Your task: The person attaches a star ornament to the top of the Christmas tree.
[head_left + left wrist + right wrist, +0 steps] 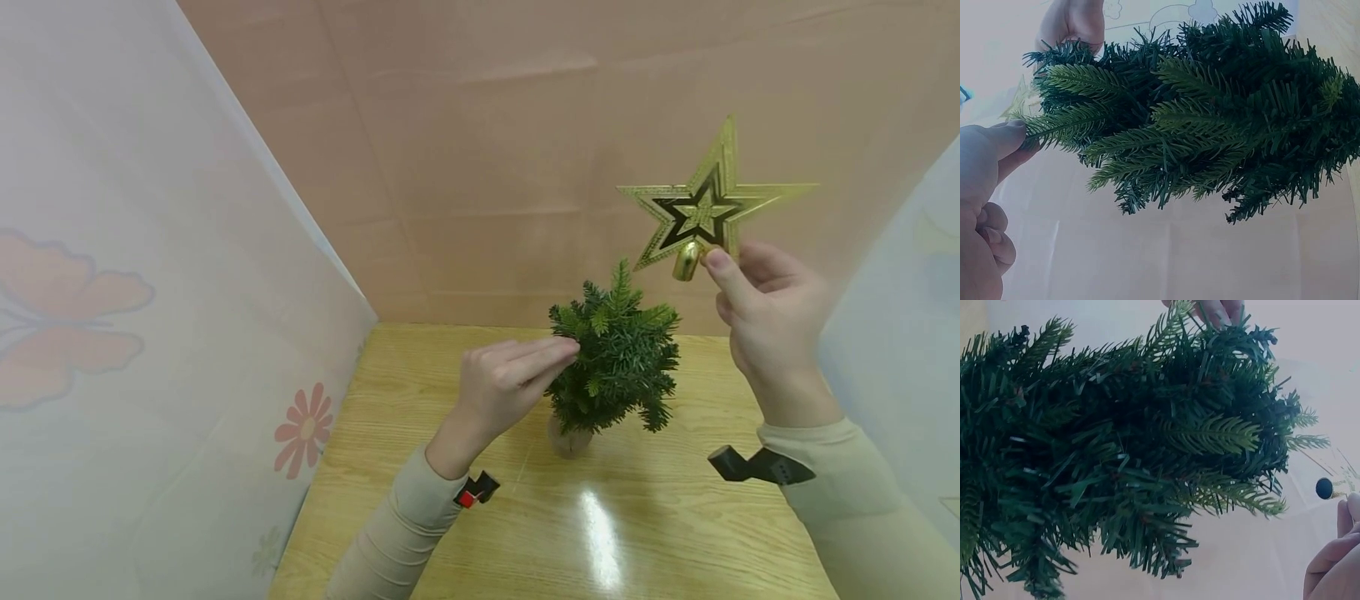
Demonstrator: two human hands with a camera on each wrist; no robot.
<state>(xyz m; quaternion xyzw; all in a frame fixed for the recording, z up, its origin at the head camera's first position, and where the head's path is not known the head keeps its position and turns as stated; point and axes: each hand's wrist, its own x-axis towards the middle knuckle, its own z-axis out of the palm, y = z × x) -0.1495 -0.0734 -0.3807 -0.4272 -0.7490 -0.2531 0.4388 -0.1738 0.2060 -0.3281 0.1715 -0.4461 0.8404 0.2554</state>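
A small artificial Christmas tree (618, 358) stands upright on the table, its round base (568, 439) partly hidden under the branches. My left hand (510, 379) is at the tree's left side; in the left wrist view its thumb and finger pinch the tip of a light green branch (1072, 122). Up and to the right of the tree, my right hand (776, 312) holds a gold star tree topper (705, 212) by its lower part, between thumb and fingers. The topper's short tube (686, 262) points down, apart from the tree. In the right wrist view the tube's dark open end (1324, 488) shows.
The wooden table (420, 375) meets a plain pinkish-brown backdrop (465, 167) behind the tree. A pale sheet with butterfly and flower prints (187, 275) closes the left side, and another pale sheet (907, 333) the right. Light glares on the table's front.
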